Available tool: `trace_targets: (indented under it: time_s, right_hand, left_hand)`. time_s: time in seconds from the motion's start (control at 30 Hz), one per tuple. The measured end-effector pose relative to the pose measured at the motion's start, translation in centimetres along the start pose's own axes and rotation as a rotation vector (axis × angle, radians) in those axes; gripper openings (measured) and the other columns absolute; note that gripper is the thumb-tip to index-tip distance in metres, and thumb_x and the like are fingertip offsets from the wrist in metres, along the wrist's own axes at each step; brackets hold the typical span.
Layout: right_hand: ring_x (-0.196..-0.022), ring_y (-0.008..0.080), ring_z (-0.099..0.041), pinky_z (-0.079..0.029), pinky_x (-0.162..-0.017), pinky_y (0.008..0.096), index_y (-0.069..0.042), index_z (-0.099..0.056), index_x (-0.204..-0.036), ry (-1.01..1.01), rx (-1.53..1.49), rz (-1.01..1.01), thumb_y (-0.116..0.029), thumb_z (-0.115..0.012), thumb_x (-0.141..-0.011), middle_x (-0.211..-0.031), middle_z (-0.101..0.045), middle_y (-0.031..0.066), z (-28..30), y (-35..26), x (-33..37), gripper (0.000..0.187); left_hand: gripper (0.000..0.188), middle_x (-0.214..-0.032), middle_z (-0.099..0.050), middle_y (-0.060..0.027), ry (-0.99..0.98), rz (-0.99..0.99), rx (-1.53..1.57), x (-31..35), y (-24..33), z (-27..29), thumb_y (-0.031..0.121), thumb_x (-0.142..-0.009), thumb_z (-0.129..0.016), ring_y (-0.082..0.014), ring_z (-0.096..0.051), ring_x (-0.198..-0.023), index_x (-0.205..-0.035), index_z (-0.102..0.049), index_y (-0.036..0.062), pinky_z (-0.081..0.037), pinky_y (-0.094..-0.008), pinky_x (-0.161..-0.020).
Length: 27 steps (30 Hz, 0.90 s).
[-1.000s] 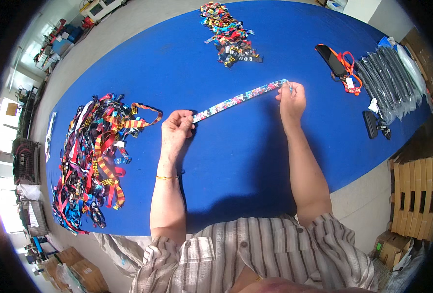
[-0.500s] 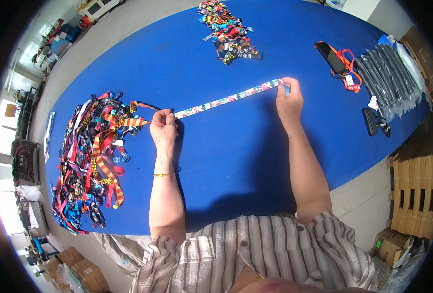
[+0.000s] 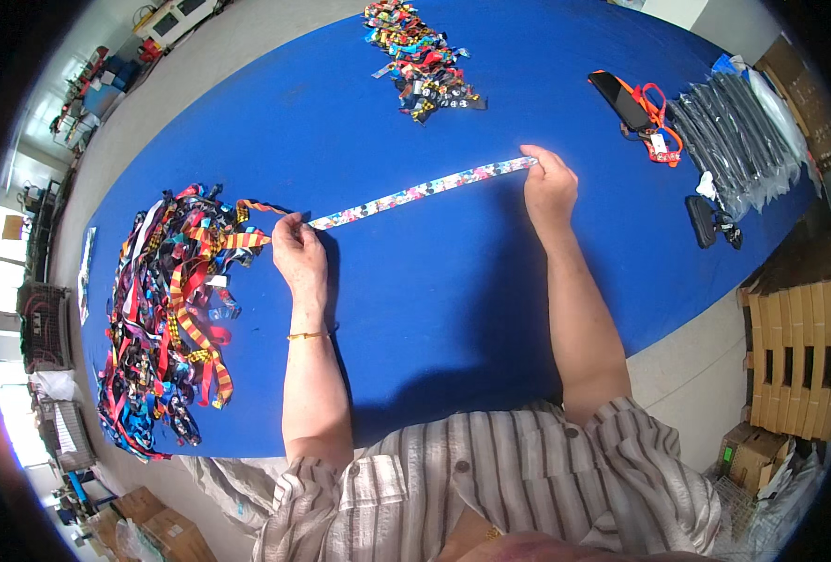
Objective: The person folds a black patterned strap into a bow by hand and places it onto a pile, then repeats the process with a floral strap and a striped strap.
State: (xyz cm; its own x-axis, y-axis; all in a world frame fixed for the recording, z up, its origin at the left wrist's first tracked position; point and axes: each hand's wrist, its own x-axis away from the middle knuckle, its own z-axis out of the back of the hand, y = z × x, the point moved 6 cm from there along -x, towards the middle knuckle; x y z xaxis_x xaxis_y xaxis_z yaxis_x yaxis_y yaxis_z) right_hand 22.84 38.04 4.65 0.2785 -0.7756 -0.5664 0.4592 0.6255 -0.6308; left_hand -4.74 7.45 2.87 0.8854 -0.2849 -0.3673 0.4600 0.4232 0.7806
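Note:
A white printed fabric strap (image 3: 425,190) with a colourful pattern stretches taut and slightly slanted above the blue table. Its left end is pinched in the closed fingers of my left hand (image 3: 300,260). The other end, farther off and higher in view, is between the thumb and fingers of my right hand (image 3: 552,192). Beside my left hand lies a big tangled pile of colourful straps (image 3: 158,318). From that pile a yellow-and-red striped strap (image 3: 237,241) runs up to my left fingers; whether they grip it too I cannot tell.
A blue-covered table (image 3: 434,309) lies before me. A second heap of straps (image 3: 420,61) is at the far middle. At the right are a black phone (image 3: 619,100), an orange strap (image 3: 663,117), plastic-wrapped dark flat packs (image 3: 734,140) and a small black case (image 3: 700,221).
The view has shifted slightly. Both hands still hold the strap stretched; my right fingers have changed their pinch at its end, with the index finger now raised above the strap.

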Motion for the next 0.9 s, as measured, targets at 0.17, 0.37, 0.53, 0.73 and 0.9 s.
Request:
trace_targets:
  time_s: [0.17,0.37,0.53,0.73,0.9]
  right_hand:
    - [-0.104,0.0225,-0.064,-0.041,-0.097,0.0391,-0.014,-0.073,-0.1,-0.018,0.036,0.01,0.001,-0.054,-0.081,-0.106,-0.071,0.0037,-0.3,0.2,0.1,0.031]
    - [-0.112,0.0248,-0.06,-0.038,-0.099,0.0396,-0.012,-0.07,-0.106,0.031,0.08,0.048,0.005,-0.054,-0.077,-0.113,-0.068,0.0064,-0.1,0.5,0.1,0.038]
    - [-0.118,0.0272,-0.056,-0.037,-0.101,0.0407,-0.01,-0.066,-0.11,0.112,0.159,0.067,0.007,-0.052,-0.075,-0.118,-0.062,0.0092,0.5,-0.9,0.0,0.041]
    - [-0.111,0.028,-0.059,-0.042,-0.098,0.0428,-0.009,-0.066,-0.106,0.133,0.046,0.182,0.004,-0.051,-0.078,-0.112,-0.065,0.0098,0.7,-3.4,0.1,0.034]
    - [-0.102,0.0299,-0.062,-0.048,-0.09,0.0427,-0.009,-0.066,-0.1,-0.079,-0.113,0.278,-0.006,-0.058,-0.086,-0.104,-0.066,0.0111,-1.2,-6.0,1.6,0.017]
  left_hand:
    - [0.019,-0.093,-0.063,-0.0149,0.024,-0.059,-0.096,-0.2,0.0,0.6,0.002,-0.088,-0.059,-0.0271,-0.063,-0.083,-0.107,-0.063,0.0,-0.051,-0.0363,-0.077]
    - [0.02,-0.11,-0.055,-0.0171,0.028,-0.054,-0.231,-0.1,1.0,0.9,0.005,-0.087,-0.059,-0.0318,-0.06,-0.095,-0.107,-0.062,0.0016,-0.049,-0.0401,-0.086]
    - [0.025,-0.111,-0.054,-0.0183,0.086,-0.125,-0.339,-0.1,1.7,1.7,0.005,-0.082,-0.063,-0.0353,-0.058,-0.098,-0.107,-0.063,0.0026,-0.047,-0.0437,-0.087]
    - [0.025,-0.109,-0.057,-0.0181,0.155,-0.381,-0.418,0.7,4.2,0.8,0.006,-0.079,-0.067,-0.0361,-0.055,-0.102,-0.105,-0.064,0.0035,-0.044,-0.0459,-0.09]
    - [0.025,-0.107,-0.06,-0.0186,-0.025,-0.451,-0.309,2.0,6.0,-0.7,0.006,-0.08,-0.064,-0.0373,-0.056,-0.102,-0.106,-0.063,0.0032,-0.044,-0.046,-0.09]
